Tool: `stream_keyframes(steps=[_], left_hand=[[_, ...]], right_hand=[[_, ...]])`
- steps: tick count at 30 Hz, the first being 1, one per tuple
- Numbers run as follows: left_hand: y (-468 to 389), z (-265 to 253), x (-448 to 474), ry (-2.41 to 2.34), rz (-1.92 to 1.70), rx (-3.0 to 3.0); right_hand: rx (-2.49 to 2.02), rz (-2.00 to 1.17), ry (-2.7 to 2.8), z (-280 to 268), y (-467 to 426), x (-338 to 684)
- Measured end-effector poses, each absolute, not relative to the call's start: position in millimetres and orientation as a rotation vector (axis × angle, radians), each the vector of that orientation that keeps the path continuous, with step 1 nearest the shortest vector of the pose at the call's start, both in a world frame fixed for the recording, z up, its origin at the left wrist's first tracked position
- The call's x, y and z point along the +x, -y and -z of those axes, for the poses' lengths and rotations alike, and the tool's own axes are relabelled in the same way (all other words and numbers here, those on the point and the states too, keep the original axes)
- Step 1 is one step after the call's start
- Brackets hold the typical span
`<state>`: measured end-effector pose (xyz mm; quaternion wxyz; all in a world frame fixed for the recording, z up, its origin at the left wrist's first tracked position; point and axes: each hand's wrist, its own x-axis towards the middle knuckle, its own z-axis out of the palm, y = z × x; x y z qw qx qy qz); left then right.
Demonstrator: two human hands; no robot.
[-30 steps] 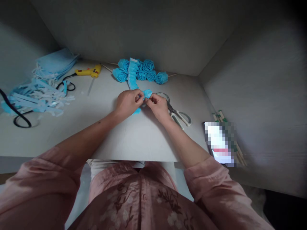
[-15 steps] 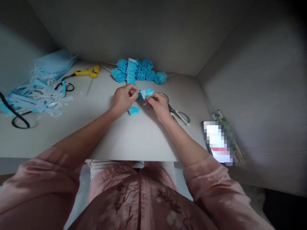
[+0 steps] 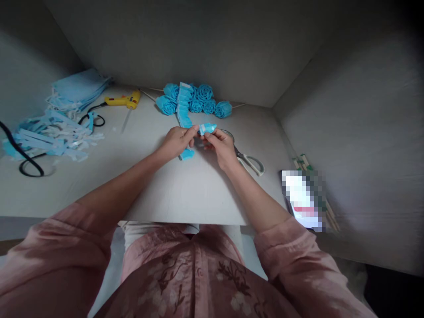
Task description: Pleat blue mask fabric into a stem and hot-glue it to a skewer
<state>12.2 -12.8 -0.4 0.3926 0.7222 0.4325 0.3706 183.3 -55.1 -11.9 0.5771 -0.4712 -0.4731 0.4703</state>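
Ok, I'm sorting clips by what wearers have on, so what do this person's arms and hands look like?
The left hand and right hand wear no gloves, and no watch shows. The left sleeve and right sleeve are dusty pink, loose and creased, leaving both forearms bare.

Blues all over a whitish desk (image 3: 149, 194)
Roses (image 3: 204, 92) and folded piece (image 3: 209, 128) bright sky blue, masks (image 3: 77, 89) paler blue, glue gun (image 3: 115, 101) super yellow, scissor handles (image 3: 256, 165) off-white, shirt (image 3: 185, 282) dusty pink with brown sprigs and pale blossoms.
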Motion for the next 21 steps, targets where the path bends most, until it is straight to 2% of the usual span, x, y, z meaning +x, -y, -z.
stream_keyframes(steps=[10,15,21], left_hand=[[14.5,-7.4,13.4,-0.852,-0.955,1.270],[11.8,-10.9,10.5,-0.899,-0.972,1.296],[13.6,-10.3,10.7,-0.957,-0.929,1.516]], right_hand=[[-1.123,-1.220,1.153,8.2,61.0,181.3],[-1.085,-1.335,1.066,8.7,49.8,189.8],[-1.113,-1.311,1.060,7.9,49.6,190.2]])
